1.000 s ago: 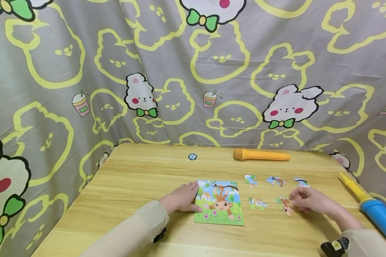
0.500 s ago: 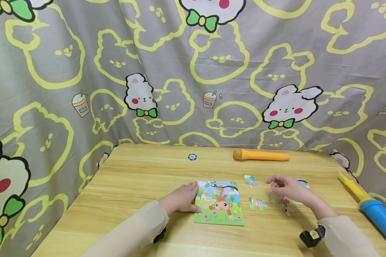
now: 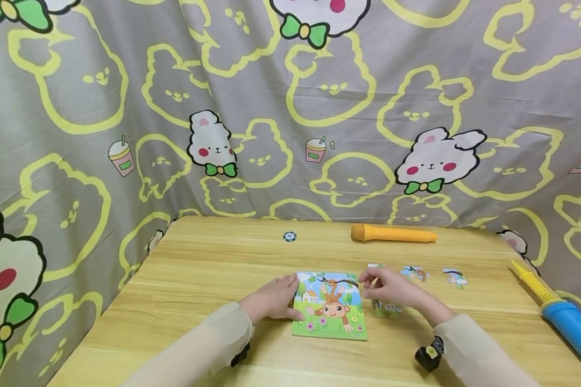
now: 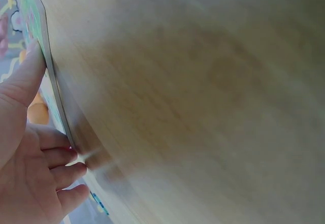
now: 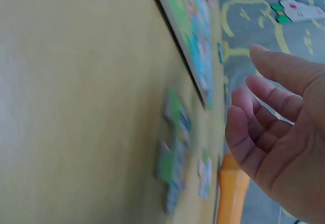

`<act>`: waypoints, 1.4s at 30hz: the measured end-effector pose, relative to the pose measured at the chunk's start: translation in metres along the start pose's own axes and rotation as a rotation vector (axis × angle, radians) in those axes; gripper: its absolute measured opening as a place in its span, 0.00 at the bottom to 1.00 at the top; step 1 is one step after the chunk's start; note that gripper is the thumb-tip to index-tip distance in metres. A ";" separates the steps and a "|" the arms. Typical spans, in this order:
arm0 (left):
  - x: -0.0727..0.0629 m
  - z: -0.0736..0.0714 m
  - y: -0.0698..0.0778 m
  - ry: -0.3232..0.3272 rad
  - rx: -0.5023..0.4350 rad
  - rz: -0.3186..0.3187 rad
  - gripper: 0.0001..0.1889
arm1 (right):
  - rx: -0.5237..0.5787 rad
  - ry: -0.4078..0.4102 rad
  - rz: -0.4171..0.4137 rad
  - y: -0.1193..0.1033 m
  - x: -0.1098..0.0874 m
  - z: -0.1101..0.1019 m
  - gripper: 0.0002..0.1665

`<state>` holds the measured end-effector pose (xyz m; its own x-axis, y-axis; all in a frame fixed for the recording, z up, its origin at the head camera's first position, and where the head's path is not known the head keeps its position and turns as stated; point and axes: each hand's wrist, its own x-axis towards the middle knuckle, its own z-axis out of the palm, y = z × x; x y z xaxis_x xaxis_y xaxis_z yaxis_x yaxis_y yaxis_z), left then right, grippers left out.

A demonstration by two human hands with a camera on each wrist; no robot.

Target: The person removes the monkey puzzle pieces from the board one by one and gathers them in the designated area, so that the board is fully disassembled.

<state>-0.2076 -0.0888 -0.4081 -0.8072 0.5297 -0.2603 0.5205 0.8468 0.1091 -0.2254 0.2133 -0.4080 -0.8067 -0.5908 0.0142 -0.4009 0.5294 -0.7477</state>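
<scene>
A square monkey jigsaw puzzle (image 3: 331, 322) lies flat on the table. My left hand (image 3: 273, 298) rests at its left side, the thumb (image 4: 31, 69) on its top face and the fingers along its edge. My right hand (image 3: 392, 287) hovers near its right edge, fingers loosely bent with nothing between them in the right wrist view. Below that hand lies a loose puzzle piece with a house (image 3: 388, 310); another puzzle piece (image 3: 374, 265) is mostly hidden behind it. Farther right lie a tail piece (image 3: 418, 273) and a branch piece (image 3: 455, 276). The right forearm hides the monkey-face piece.
An orange toy microphone (image 3: 394, 233) lies toward the back of the wooden table (image 3: 213, 252), with a round chip (image 3: 289, 236) to its left. A blue pump-like toy with a yellow tip (image 3: 571, 328) lies at the right edge. A patterned curtain (image 3: 261, 97) hangs behind.
My right hand has moved left from the monkey-face piece, over the tail piece, to the puzzle's right edge. The left hand and the puzzle have stayed in place.
</scene>
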 end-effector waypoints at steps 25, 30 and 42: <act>-0.002 -0.002 0.002 0.007 0.019 0.007 0.47 | -0.135 -0.102 0.002 -0.010 0.013 0.032 0.20; -0.001 -0.002 0.002 0.007 0.022 0.009 0.47 | -0.141 -0.108 0.008 -0.011 0.013 0.033 0.19; -0.001 0.000 0.001 0.007 0.026 0.002 0.47 | -0.136 -0.082 0.000 -0.012 0.013 0.034 0.17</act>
<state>-0.2067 -0.0884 -0.4079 -0.8083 0.5317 -0.2530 0.5289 0.8444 0.0847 -0.2163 0.1783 -0.4217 -0.7705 -0.6359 -0.0441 -0.4606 0.6033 -0.6511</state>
